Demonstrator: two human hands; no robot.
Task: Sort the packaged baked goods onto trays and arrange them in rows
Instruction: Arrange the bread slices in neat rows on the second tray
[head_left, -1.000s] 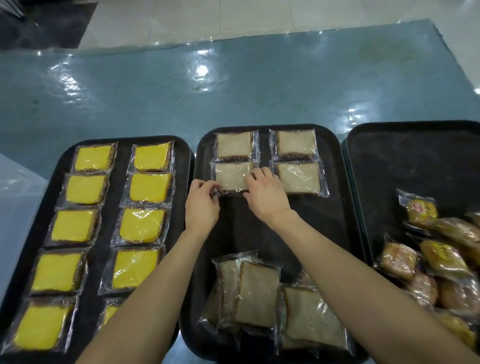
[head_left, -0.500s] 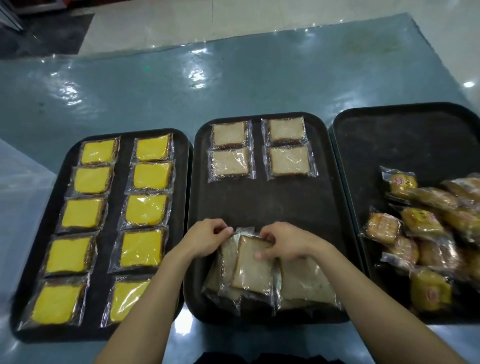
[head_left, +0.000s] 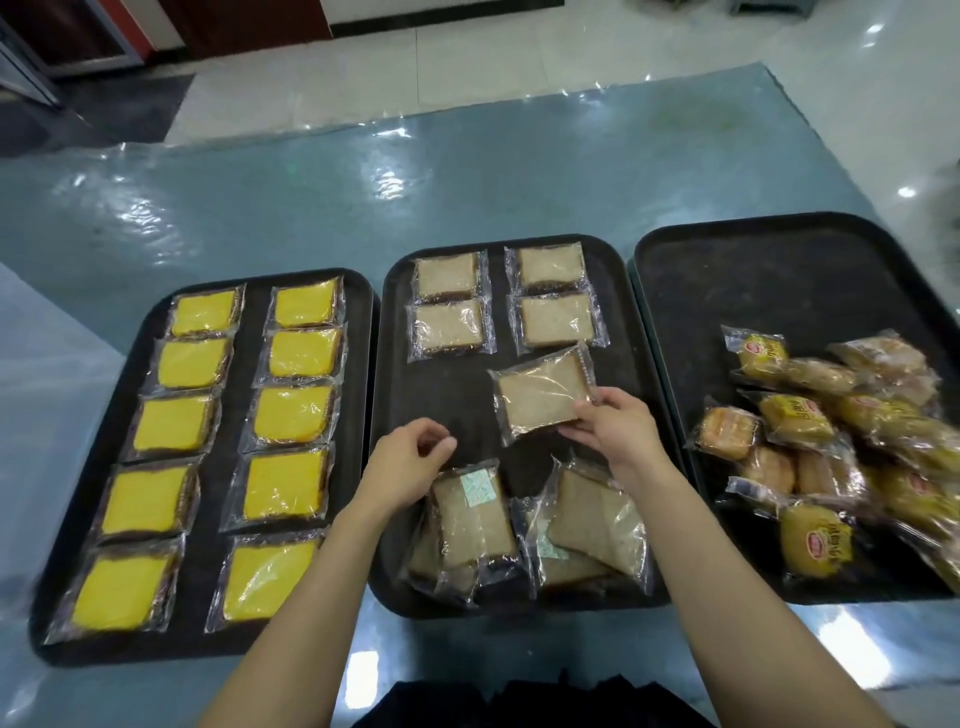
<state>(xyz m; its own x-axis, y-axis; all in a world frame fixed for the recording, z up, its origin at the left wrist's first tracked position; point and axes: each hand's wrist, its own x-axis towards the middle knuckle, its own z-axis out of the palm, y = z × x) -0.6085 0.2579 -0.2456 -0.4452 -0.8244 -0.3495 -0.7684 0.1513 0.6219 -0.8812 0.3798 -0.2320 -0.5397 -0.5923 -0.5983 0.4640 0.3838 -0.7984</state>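
Three black trays lie side by side. The middle tray (head_left: 447, 400) has several wrapped brown bread slices (head_left: 449, 304) in two rows at its far end and a loose pile of them (head_left: 478, 519) near me. My right hand (head_left: 615, 426) pinches one wrapped brown slice (head_left: 543, 397) by its near right corner, held tilted over the tray's middle. Just above the pile, my left hand (head_left: 410, 462) hovers with fingers curled and nothing in it. The left tray (head_left: 244, 374) carries yellow cake slices (head_left: 301, 353) in two neat columns.
The right tray (head_left: 779, 280) holds a jumbled heap of wrapped buns and small cakes (head_left: 831, 447) on its near half; its far half is bare. All trays sit on a blue table (head_left: 363, 187) covered with glossy plastic. Tiled floor lies beyond.
Both hands came back from the far rows to the near pile. My right hand then lifted one brown slice out of it toward the tray's middle; my left hand let go.
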